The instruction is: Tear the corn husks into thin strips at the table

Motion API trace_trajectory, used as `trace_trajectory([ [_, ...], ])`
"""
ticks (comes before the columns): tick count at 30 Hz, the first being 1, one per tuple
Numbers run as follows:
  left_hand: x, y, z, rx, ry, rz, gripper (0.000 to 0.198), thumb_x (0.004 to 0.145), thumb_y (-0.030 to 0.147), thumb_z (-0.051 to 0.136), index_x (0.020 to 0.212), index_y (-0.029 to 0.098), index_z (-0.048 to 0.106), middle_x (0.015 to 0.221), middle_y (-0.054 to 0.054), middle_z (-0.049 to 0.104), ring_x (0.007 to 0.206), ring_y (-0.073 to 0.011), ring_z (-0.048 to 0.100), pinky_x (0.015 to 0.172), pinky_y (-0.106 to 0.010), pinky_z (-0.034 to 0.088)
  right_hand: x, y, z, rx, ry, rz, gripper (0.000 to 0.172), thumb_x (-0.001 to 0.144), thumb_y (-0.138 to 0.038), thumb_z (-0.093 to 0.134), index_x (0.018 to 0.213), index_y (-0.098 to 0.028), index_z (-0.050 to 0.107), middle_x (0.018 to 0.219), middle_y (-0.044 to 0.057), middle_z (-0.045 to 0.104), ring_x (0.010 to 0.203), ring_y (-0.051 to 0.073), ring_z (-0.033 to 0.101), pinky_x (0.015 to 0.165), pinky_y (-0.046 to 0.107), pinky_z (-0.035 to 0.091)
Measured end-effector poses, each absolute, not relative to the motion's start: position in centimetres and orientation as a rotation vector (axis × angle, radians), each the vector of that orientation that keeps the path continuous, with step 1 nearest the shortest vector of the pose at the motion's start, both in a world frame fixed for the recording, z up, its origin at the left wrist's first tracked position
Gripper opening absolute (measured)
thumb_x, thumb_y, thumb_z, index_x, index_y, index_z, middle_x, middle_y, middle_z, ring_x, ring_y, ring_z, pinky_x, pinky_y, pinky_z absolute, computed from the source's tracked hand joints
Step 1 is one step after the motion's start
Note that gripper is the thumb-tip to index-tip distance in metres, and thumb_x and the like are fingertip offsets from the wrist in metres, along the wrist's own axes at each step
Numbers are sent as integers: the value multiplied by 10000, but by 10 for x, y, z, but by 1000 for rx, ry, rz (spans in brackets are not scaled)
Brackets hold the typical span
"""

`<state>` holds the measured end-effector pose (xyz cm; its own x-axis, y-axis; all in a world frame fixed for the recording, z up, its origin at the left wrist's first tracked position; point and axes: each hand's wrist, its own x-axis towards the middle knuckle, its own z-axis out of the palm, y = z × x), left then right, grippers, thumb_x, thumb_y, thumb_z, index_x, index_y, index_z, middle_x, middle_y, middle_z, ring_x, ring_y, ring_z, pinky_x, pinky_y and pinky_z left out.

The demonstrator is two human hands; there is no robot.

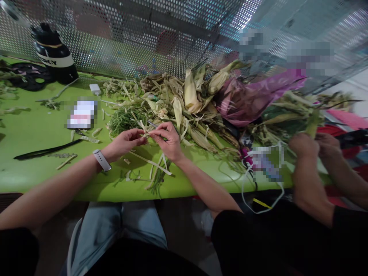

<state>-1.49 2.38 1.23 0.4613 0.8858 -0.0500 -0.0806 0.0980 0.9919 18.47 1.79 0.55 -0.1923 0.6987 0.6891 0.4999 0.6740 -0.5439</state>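
Pinching strips (143, 127), one left hand (128, 143), one right hand (169, 142), one wristwatch (102, 160)

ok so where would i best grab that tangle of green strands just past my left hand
Cup the left part of the green tangle, coming in from the left, perhaps with your left hand once it releases the pale strips. The tangle looks loose, so a wide gather should hold better than a pinch; husks crowd its right side, while table shows on its left.
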Motion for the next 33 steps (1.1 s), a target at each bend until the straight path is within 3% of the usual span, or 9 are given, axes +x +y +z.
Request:
trace_trajectory([
  [10,-16,23,16,1130,814,792,472,660,412,854,1001,144,669,868,-36,737,819,-150,705,863,-337,551,183,21,0,-916,-1878,243,92,877,-296,690,913,-261,767,949,39,584,964,166,592,904,360,513],
  [17,-17,21,22,1006,740,772,303,704,278,813,954,144,706,875,-64,750,789,-159,719,865,-340,565,185,23,0,-848,-1857,283,81,865,-283,707,916,-272,769,933,34,602,940,160,597,879,353,516],
  [20,-18,22,22,988,740,776,247,757,308,759,944,150,722,878,-78,753,798,-180,727,856,-352,571,187,22,1,-850,-1895,244,95,879,-295,690,928,-296,771,931,34,614,941,168,598,874,364,514],
  [33,-18,21,24,1075,751,811,411,637,403,870,948,164,744,861,-47,751,733,-133,686,831,-338,574,190,17,5,-846,-1933,109,103,879,-296,689,922,-344,770,907,27,631,926,182,594,862,386,503],
])
